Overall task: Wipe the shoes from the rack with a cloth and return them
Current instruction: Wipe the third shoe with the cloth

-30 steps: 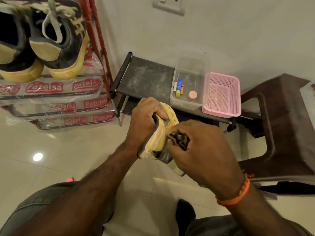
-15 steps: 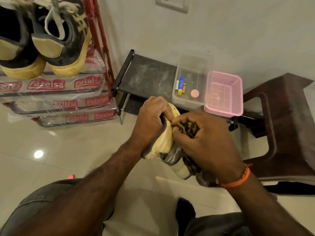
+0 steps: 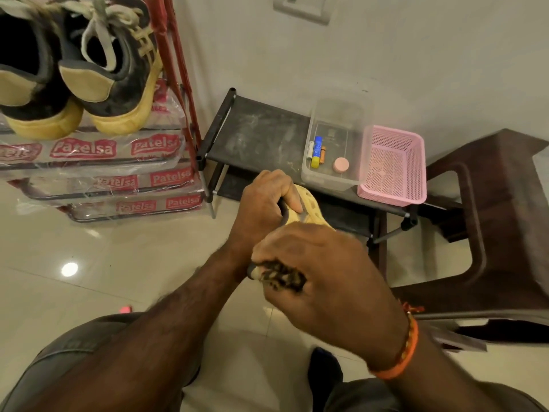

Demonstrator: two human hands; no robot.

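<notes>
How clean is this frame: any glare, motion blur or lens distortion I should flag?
Head view: warm indoor light; a bright glare spot on the glossy floor tiles, more sheen on the plastic-wrapped rack shelves. The right hand and its patterned cloth are smeared by motion; the left hand gripping the yellow shoe is sharper. Wide-angle bending tilts the red rack post and frame edges.

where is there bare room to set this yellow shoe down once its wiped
Bare: the low black shelf top between the red rack post and the clear plastic tub. Crowded: the rack tier holding the dark yellow-soled sneakers.
</notes>
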